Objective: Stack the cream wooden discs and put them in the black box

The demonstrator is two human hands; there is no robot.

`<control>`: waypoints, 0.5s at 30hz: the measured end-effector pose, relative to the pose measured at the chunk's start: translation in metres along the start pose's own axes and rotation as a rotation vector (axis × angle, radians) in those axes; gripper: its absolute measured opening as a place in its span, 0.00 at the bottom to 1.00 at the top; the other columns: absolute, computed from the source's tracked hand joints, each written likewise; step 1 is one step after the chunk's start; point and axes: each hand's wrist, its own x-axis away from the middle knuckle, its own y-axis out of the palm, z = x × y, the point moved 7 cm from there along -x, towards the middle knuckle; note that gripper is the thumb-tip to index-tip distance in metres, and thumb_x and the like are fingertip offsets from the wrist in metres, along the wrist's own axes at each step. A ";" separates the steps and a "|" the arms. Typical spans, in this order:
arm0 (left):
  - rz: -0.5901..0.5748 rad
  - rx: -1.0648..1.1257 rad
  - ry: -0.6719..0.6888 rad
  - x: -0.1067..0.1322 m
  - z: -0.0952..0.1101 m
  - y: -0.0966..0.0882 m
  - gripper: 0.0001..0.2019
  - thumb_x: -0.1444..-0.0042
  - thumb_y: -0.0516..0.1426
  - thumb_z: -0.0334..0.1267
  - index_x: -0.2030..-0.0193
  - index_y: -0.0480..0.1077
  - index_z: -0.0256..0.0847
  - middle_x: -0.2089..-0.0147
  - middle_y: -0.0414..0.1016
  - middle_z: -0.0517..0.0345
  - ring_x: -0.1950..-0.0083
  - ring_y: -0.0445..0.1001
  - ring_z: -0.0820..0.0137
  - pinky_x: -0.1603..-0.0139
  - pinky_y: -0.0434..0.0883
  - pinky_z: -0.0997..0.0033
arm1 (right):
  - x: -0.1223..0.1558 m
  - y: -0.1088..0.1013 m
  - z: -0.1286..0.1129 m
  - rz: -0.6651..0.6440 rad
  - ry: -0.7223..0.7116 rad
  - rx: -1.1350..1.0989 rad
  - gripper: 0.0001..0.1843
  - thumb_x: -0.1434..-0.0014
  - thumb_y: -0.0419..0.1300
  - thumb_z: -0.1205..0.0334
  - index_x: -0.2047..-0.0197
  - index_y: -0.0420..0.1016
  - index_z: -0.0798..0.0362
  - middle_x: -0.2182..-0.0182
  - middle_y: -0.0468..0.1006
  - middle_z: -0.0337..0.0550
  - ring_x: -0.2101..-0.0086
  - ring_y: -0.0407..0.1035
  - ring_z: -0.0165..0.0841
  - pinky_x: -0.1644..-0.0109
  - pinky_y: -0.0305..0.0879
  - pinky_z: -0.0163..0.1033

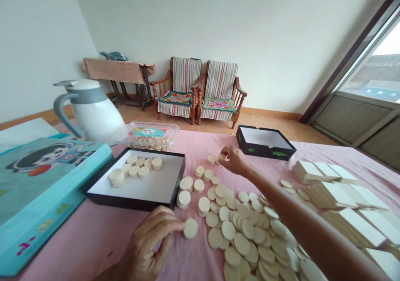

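Note:
My right hand [235, 160] reaches to the far side of the pink cloth, pinching a pale round wooden disc [221, 157] between thumb and fingertips. Just left of it stands a small stack of discs [211, 159]. Nearer to me, my left hand [153, 239] is curled with its fingers together, its fingertips at the left edge of a wooden disc [190, 228] on the cloth. Several short stacks [184, 198] stand between the hands. A large loose heap of discs [250, 231] spreads below my right forearm. Several stacks also sit inside a shallow black-rimmed box [162, 191] at left.
Another black box [265, 141] stands at the back right. Stacked white rectangular pieces [337, 193] line the right side. A clear plastic tray [146, 135] with small wooden pieces, a white jug [96, 114] and a blue picture box [56, 176] occupy the left. Two chairs [218, 85] stand beyond.

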 end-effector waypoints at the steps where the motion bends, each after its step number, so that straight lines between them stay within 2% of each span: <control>1: -0.005 0.005 0.001 0.000 0.000 0.000 0.12 0.46 0.51 0.19 0.60 0.69 0.38 0.67 0.73 0.56 0.62 0.71 0.71 0.61 0.71 0.73 | 0.000 0.003 0.001 -0.012 0.003 0.000 0.06 0.51 0.59 0.62 0.69 0.71 0.54 0.71 0.71 0.42 0.72 0.64 0.30 0.66 0.58 0.35; 5: -0.016 0.021 -0.011 0.002 -0.001 0.001 0.12 0.46 0.51 0.19 0.60 0.69 0.38 0.66 0.73 0.55 0.62 0.71 0.71 0.61 0.71 0.72 | -0.001 0.010 0.004 -0.062 0.005 -0.005 0.08 0.52 0.61 0.62 0.67 0.72 0.54 0.69 0.72 0.43 0.71 0.66 0.30 0.65 0.59 0.34; 10: -0.024 0.027 -0.021 0.000 -0.002 0.002 0.12 0.45 0.51 0.20 0.60 0.69 0.39 0.66 0.73 0.55 0.62 0.71 0.70 0.61 0.71 0.71 | 0.000 0.013 0.004 -0.108 -0.010 -0.023 0.18 0.51 0.63 0.57 0.58 0.70 0.56 0.63 0.74 0.48 0.67 0.68 0.32 0.63 0.61 0.36; 15: -0.033 0.044 -0.023 0.000 -0.002 0.003 0.13 0.45 0.51 0.19 0.59 0.68 0.38 0.66 0.73 0.55 0.62 0.71 0.70 0.61 0.71 0.71 | 0.002 0.018 0.000 -0.135 -0.023 -0.044 0.21 0.52 0.63 0.62 0.54 0.68 0.56 0.62 0.75 0.48 0.66 0.68 0.33 0.61 0.60 0.37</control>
